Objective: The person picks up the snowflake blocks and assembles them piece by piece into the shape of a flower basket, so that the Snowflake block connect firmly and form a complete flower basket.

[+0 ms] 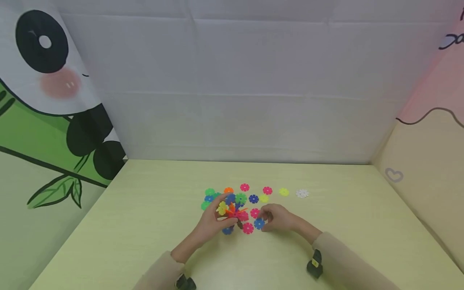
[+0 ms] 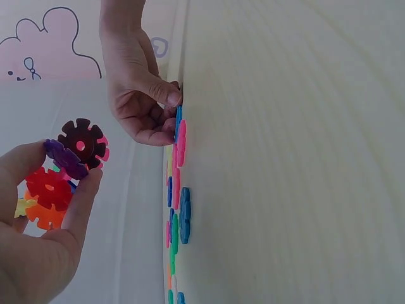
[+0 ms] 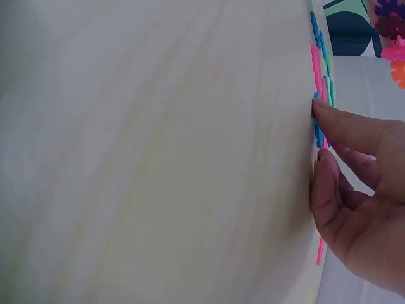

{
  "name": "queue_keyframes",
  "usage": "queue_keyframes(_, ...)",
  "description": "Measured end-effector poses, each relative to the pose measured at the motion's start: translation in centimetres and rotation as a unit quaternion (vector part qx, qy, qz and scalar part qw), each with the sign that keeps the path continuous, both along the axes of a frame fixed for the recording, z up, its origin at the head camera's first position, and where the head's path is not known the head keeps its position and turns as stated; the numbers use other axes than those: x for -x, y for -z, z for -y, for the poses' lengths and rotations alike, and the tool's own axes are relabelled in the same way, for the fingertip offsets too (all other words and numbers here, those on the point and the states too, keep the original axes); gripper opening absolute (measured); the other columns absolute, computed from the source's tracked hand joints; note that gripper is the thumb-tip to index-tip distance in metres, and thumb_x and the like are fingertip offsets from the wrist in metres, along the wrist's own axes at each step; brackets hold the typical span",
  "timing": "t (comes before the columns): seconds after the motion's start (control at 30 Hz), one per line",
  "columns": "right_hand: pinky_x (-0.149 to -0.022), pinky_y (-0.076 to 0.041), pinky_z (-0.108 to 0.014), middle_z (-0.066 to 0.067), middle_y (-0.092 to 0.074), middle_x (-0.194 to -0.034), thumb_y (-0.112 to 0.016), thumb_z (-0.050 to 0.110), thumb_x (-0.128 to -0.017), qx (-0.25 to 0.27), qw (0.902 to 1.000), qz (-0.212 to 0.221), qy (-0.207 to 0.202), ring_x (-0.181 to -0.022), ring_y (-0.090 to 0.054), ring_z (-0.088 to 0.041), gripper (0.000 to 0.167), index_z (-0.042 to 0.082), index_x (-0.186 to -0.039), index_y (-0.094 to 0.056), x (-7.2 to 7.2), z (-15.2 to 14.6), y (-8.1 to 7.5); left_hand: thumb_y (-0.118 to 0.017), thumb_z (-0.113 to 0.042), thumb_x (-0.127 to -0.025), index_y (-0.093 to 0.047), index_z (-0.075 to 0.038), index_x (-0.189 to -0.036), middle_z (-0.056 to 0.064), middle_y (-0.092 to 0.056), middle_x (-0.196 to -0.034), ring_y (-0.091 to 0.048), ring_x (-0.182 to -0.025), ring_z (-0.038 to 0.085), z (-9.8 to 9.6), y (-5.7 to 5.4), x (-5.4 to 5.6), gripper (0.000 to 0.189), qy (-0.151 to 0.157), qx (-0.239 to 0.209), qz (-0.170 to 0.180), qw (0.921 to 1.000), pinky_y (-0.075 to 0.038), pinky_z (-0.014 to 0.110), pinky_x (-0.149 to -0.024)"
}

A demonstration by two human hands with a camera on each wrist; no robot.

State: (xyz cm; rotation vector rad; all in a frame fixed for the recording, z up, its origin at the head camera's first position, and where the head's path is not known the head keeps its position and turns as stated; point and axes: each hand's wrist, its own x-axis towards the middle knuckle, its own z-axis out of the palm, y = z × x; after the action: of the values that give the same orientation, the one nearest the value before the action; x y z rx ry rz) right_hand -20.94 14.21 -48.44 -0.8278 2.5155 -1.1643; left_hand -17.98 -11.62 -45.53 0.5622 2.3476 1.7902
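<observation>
My left hand (image 1: 210, 220) holds a cluster of interlocked plastic snowflake discs (image 1: 232, 209) above the table. In the left wrist view the cluster (image 2: 54, 183) shows purple, dark brown, red, orange, yellow and pink discs, with the purple one between thumb and finger. The right hand (image 1: 279, 217) pinches a blue snowflake disc (image 1: 259, 224) by its edge, down at the table surface. That blue disc (image 3: 317, 120) appears edge-on between the fingertips in the right wrist view. Pink discs (image 1: 248, 228) lie close beside it.
Loose discs lie flat around the hands: green (image 1: 210, 191) ones at left, dark blue (image 1: 253, 198) and pink (image 1: 267, 190) behind, yellow (image 1: 284, 192) and white (image 1: 302, 193) to the right. A pale wall (image 1: 232, 121) stands behind the table (image 1: 163, 193).
</observation>
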Motion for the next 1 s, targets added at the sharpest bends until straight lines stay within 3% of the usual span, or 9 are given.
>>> queue_keyframes(0.37, -0.065, -0.045, -0.026, 0.002, -0.057, -0.087, -0.077, 0.004, -0.079, -0.013, 0.9996, 0.019, -0.013, -0.076, -0.050, -0.016, 0.026, 0.005, -0.104, -0.068, 0.5, 0.4, -0.4, -0.074, -0.012, -0.085, -0.038, -0.007, -0.142, 0.022, -0.029, -0.145, -0.057, -0.105, 0.034, -0.2, 0.2, 0.1, 0.068, 0.003, -0.006, -0.009, 0.9999, -0.053, 0.040, -0.082)
queue_keyframes(0.5, -0.067, -0.046, -0.026, 0.003, -0.057, -0.088, -0.076, 0.003, -0.080, -0.028, 0.9990, 0.008, -0.033, -0.078, -0.050, -0.016, 0.025, 0.006, -0.104, -0.068, 0.8, 0.4, -0.4, -0.074, -0.015, -0.085, -0.036, -0.007, -0.143, 0.023, -0.028, -0.145, -0.062, -0.097, 0.032, -0.2, 0.3, 0.2, 0.070, -0.005, 0.001, -0.001, 1.0000, -0.053, 0.040, -0.081)
queue_keyframes(0.67, -0.067, -0.047, -0.027, 0.004, -0.054, -0.083, -0.078, 0.004, -0.078, -0.057, 0.9976, -0.007, -0.039, -0.076, -0.049, -0.014, 0.024, 0.009, -0.097, -0.063, 0.9, 0.5, -0.6, -0.075, -0.016, -0.084, -0.035, -0.005, -0.143, 0.024, -0.028, -0.146, -0.057, -0.105, 0.037, -0.1, 0.3, 0.1, 0.071, -0.015, 0.006, 0.000, 0.9999, -0.053, 0.040, -0.080)
queue_keyframes(0.87, -0.068, -0.048, -0.027, 0.006, -0.057, -0.081, -0.077, 0.000, -0.076, -0.078, 0.9956, -0.046, -0.024, -0.076, -0.053, -0.015, 0.025, 0.010, -0.091, -0.060, 0.5, 0.3, -1.3, -0.073, -0.016, -0.085, -0.030, -0.002, -0.145, 0.024, -0.035, -0.138, -0.062, -0.100, 0.036, -0.5, 0.3, 0.3, 0.075, -0.017, -0.032, 0.029, 0.9989, -0.053, 0.039, -0.081)
queue_keyframes(1.0, -0.066, -0.050, -0.027, 0.003, -0.059, -0.081, -0.072, -0.005, -0.079, -0.039, 0.9974, -0.060, 0.004, -0.075, -0.055, -0.014, 0.019, 0.006, -0.091, -0.063, 0.2, 0.1, -2.1, -0.070, -0.011, -0.088, -0.030, -0.008, -0.146, 0.022, -0.048, -0.124, -0.065, -0.097, 0.034, -1.1, 0.0, 0.6, 0.071, -0.005, -0.083, 0.043, 0.9956, -0.054, 0.038, -0.080)
